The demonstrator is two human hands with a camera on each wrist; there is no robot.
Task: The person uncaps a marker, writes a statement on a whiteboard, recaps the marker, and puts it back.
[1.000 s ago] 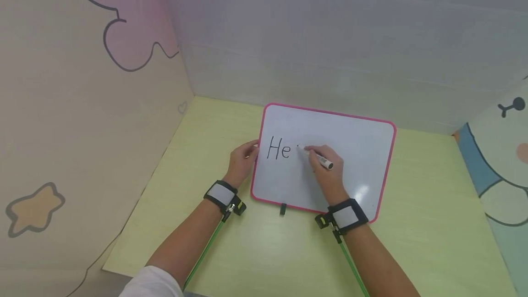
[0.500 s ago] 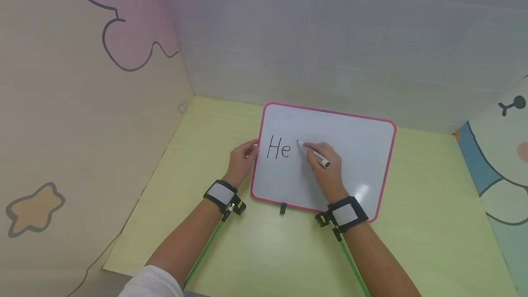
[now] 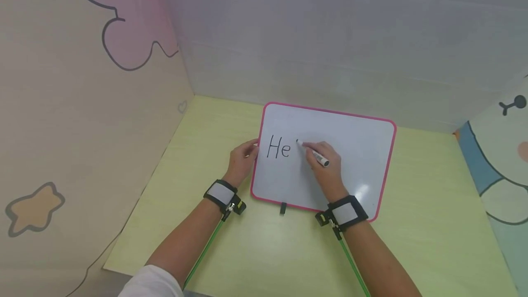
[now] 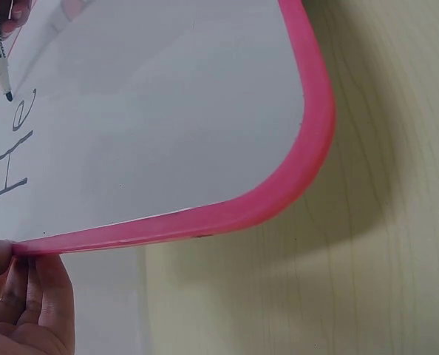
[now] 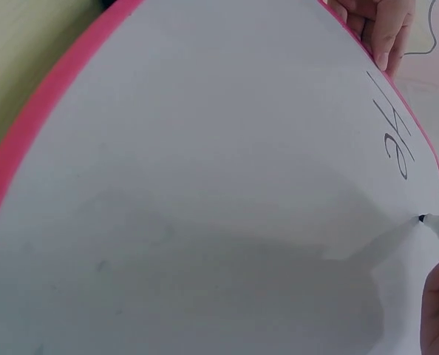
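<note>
A whiteboard (image 3: 280, 178) with a pink frame lies tilted a little on the yellowish table, and "He" is written on it in black. At its left edge my left hand (image 3: 241, 162) pinches the frame, thumb above and fingers beneath, as the left wrist view shows. My right hand (image 3: 327, 168) holds a white marker (image 3: 319, 157) like a pen. The marker's black tip (image 5: 422, 218) points down at the board just to the right of the "e", touching or very close to the surface.
A small black piece (image 3: 283, 208) sits at the board's lower edge. The table (image 3: 198, 132) meets a pale wall (image 3: 330, 45) behind and a painted wall (image 3: 82, 127) on the left. Both wrists wear black straps with cameras and green cables.
The right hand has moved slightly up and left with the marker, its tip rising beside the "e". The left hand and the board look unmoved.
</note>
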